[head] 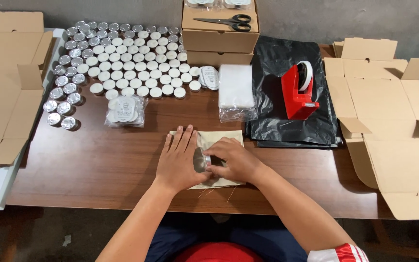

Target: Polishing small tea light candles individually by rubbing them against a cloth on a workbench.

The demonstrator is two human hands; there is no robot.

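Cloth pouch (221, 139), beige, flat, roughly square; lies on the brown wooden surface (98, 165) at the near middle, directly under both hands. Loose threads trail from its near edge toward the person. Its sides run about parallel to the surface's edges; no marked long axis can be told.

Left hand (178, 160): laid palm-down on the pouch's left part, fingers spread and pointing away from the body, pressing flat. It grips nothing.

Right hand (236, 159): lying on the pouch's right half, fingers curled inward toward the left hand. Its fingertips pinch a small, round, silvery item (205, 160), seemingly a tealight cup, at the pouch's middle; whether this sits inside or on top of the cloth cannot be told. The two hands meet here, touching or nearly so.

Relation: the pinched item lies between the hands, just left of the right hand's fingertips and at the left hand's thumb side. The right hand is the one on it.

Nearby stock:
- tealight candles (132, 63), many, in rows, far left of the surface
- bagged tealights (124, 110), clear wrap, beyond the left hand
- stack of clear bags (236, 92), just beyond the pouch
- red tape dispenser (299, 92) on black plastic bags (292, 126), to the right
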